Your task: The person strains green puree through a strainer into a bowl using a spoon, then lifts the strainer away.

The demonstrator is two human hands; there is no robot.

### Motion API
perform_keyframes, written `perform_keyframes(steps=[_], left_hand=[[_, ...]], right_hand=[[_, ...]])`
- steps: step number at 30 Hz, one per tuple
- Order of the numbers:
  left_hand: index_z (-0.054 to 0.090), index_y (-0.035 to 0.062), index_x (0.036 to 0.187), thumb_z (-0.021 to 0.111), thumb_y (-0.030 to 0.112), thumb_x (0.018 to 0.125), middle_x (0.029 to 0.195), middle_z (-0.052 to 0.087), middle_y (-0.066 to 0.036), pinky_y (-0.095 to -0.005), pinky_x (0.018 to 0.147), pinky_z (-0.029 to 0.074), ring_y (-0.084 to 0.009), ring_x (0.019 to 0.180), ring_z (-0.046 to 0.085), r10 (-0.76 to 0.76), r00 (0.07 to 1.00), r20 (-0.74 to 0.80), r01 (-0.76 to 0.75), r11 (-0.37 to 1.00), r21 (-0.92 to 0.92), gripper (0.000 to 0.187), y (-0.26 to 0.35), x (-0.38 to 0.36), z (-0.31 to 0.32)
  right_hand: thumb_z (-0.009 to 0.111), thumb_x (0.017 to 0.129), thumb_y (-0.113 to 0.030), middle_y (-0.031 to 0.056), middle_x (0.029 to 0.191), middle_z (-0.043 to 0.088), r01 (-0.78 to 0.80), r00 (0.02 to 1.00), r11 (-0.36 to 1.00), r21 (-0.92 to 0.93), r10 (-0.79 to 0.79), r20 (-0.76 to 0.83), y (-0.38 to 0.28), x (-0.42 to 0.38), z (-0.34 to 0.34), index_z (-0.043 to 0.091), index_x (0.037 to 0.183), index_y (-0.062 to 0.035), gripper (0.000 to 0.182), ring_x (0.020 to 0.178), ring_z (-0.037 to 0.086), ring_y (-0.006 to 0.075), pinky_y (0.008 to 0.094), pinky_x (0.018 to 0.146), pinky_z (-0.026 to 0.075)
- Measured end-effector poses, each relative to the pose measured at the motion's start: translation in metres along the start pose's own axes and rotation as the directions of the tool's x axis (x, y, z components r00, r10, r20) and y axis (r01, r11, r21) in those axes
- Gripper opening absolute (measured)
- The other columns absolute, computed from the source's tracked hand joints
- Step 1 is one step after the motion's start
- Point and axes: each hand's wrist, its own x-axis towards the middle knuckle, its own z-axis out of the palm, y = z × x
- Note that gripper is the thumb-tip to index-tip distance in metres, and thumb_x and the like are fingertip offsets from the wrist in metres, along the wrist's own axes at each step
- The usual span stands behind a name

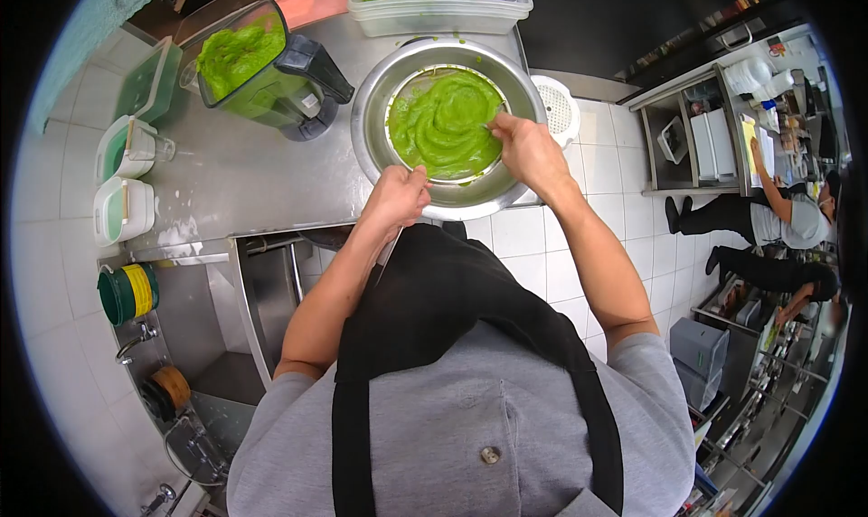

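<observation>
A wide metal bowl [369,146] stands at the counter's edge with a round metal strainer [395,101] set inside it. Thick green puree [448,119], swirled on top, fills the strainer. My left hand [398,196] is closed at the strainer's near-left rim, and a thin metal handle shows below the wrist. On the right, my right hand [533,151] is closed in a pinch around a metal utensil, mostly hidden by the fingers and puree. Left of the bowl, a blender jar [271,88] with a black handle lies tilted, green puree coating its inside.
A clear plastic tub [443,15] with leaves and foil is behind the bowl. White containers [127,210] line the left wall. A sink [217,381] lies front left. A white perforated stool [558,110] stands to the right. Two people [787,219] are at the far-right counters.
</observation>
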Motion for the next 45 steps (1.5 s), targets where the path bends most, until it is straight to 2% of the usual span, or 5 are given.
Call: perform_keyframes(steps=[18,28,34,42,45], left_hand=[[0.058,-0.0055,0.094,0.048,0.03,0.109,0.064,0.053,-0.004,-0.029,0.037,0.028,-0.0089,0.042,0.04,-0.011,0.997,-0.076,0.019,0.995,0.103,0.04,-0.001,-0.003,0.0],[0.056,-0.0044,0.094,0.047,0.03,0.11,0.058,0.046,0.001,-0.0284,0.037,0.024,-0.0068,0.042,0.034,-0.012,0.999,-0.049,0.016,0.995,0.1,0.039,-0.003,-0.004,-0.001],[0.058,-0.0059,0.092,0.046,0.029,0.109,0.059,0.047,0.0,-0.0289,0.038,0.026,-0.0072,0.043,0.036,0.006,0.999,-0.054,-0.002,0.996,0.087,0.04,-0.003,0.0,-0.008],[0.056,-0.0066,0.097,0.044,0.028,0.11,0.059,0.044,0.002,-0.0284,0.039,0.026,-0.0076,0.044,0.034,-0.058,0.998,-0.014,0.058,0.998,0.038,0.039,-0.002,0.0,-0.003],[0.053,-0.0029,0.097,0.045,0.03,0.111,0.061,0.044,0.002,-0.0268,0.039,0.023,-0.0066,0.045,0.032,-0.061,0.998,-0.027,0.063,0.997,0.043,0.037,-0.003,-0.001,-0.001]], right_hand=[[0.059,0.092,-0.012,0.0169,0.097,0.077,0.051,0.999,0.92,-0.388,-0.048,0.017,-0.027,-0.006,-0.043,0.077,0.115,-0.02,0.031,0.09,0.075,0.036,0.0478,0.08,0.059],[0.062,0.089,-0.014,0.0151,0.096,0.076,0.102,0.993,0.962,-0.253,-0.113,-0.028,-0.013,-0.014,-0.013,0.077,0.11,-0.0166,0.026,0.084,0.074,0.0344,0.047,0.075,0.059],[0.065,0.085,-0.004,0.0068,0.086,0.07,0.373,0.755,0.849,-0.375,-0.513,-0.408,-0.007,-0.025,-0.042,0.073,0.11,-0.0098,0.027,0.075,0.07,0.0284,0.0398,0.067,0.058],[0.066,0.083,0.002,0.0073,0.086,0.066,0.389,0.574,0.879,-0.275,-0.465,-0.674,-0.031,-0.041,-0.057,0.07,0.115,-0.0091,0.034,0.072,0.067,0.0277,0.0385,0.06,0.054],[0.066,0.078,0.002,0.0065,0.084,0.064,0.278,0.786,0.868,-0.413,-0.452,-0.421,-0.001,-0.037,0.015,0.07,0.114,-0.0092,0.038,0.074,0.066,0.0239,0.0394,0.06,0.054]])
